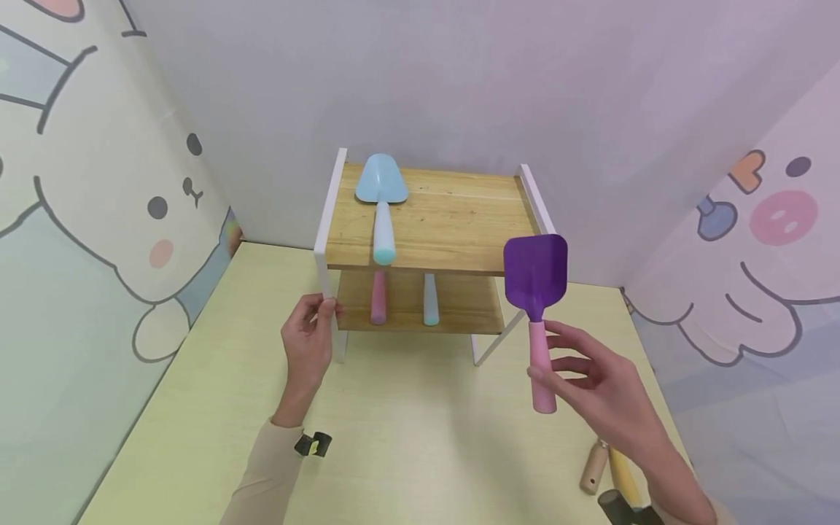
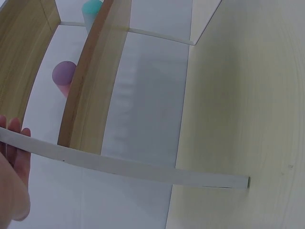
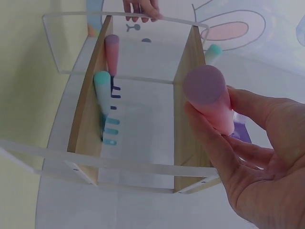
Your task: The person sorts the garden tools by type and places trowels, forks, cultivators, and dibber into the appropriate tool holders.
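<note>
My right hand (image 1: 607, 383) pinches the pink handle of a small purple toy shovel (image 1: 536, 271), its blade up, in front of the rack's right side. In the right wrist view, the handle end (image 3: 205, 85) faces the camera. My left hand (image 1: 307, 343) grips the white left side frame (image 2: 119, 166) of a two-tier wooden rack (image 1: 453, 244). On the top shelf lies a light blue shovel (image 1: 383, 182), handle toward me. The lower shelf holds a pink-handled tool (image 3: 112, 52) and a blue-handled rake (image 3: 102, 90); prongs show at the pink one's far end too.
Near the front right of the pale table (image 1: 197, 408), beneath my right forearm, lie a wooden-handled tool (image 1: 594, 468) and a yellow handle (image 1: 623, 477). Cloth walls with cartoon animals enclose the table on the left, back and right.
</note>
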Demonstrator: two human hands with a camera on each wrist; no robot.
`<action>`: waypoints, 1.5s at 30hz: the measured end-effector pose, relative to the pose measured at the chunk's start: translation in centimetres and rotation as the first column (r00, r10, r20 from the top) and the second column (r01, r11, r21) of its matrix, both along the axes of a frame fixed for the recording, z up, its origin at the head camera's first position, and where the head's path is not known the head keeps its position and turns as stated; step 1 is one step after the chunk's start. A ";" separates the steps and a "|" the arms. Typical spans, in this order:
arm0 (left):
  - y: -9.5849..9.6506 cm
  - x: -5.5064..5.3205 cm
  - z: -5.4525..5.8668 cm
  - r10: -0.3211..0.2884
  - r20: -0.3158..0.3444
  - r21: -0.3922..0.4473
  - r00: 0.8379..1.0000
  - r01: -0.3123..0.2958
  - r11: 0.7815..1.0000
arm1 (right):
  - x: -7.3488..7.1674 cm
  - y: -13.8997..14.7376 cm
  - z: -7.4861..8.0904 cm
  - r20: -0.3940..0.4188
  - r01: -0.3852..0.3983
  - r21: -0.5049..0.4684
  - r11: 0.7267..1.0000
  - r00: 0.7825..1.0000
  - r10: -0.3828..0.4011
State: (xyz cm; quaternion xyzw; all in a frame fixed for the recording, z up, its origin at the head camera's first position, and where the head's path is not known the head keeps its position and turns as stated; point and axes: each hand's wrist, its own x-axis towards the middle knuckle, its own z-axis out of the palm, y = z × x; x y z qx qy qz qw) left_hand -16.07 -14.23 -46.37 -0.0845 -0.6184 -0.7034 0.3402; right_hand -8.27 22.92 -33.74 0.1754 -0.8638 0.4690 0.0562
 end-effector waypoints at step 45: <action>-0.2 -0.1 -0.3 -0.002 -0.016 -0.020 1.000 0.002 1.000 | -8.7 -4.5 5.8 0.200 -0.079 -0.048 0.996 0.976 0.087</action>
